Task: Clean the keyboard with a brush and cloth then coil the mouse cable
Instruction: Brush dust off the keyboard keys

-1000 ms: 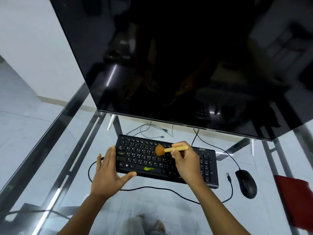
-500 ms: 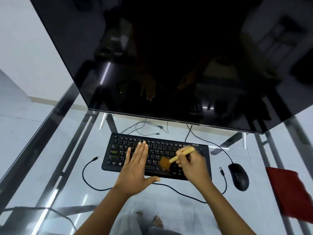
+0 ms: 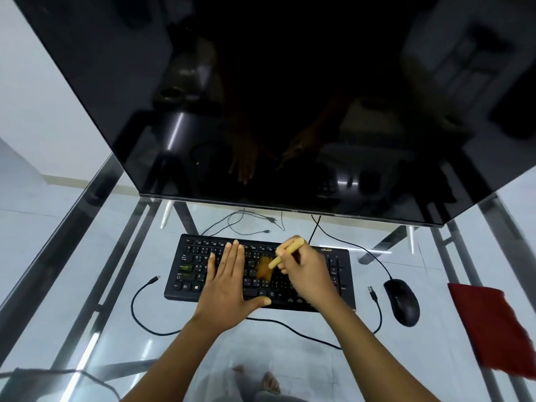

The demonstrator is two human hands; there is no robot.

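Note:
A black keyboard (image 3: 191, 271) lies on the glass table below the monitor. My left hand (image 3: 229, 285) rests flat on its middle keys, fingers straight and together. My right hand (image 3: 307, 271) grips a small brush (image 3: 285, 253) with a tan handle; its brown bristles touch the keys just right of my left hand. A black mouse (image 3: 401, 301) sits right of the keyboard, its cable (image 3: 356, 248) running up behind the keyboard. A red cloth (image 3: 493, 323) lies at the right edge of the table.
A large dark monitor (image 3: 275, 97) hangs over the back of the glass table (image 3: 72, 256). A loose black cable (image 3: 139, 314) with USB plugs loops in front of the keyboard. Thin wires (image 3: 246, 224) lie behind it. My feet show through the glass.
My left hand moved from the keyboard's left edge onto its middle keys. The brush went from the upper keys down and back up over the middle rows. The camera tilted upward slightly.

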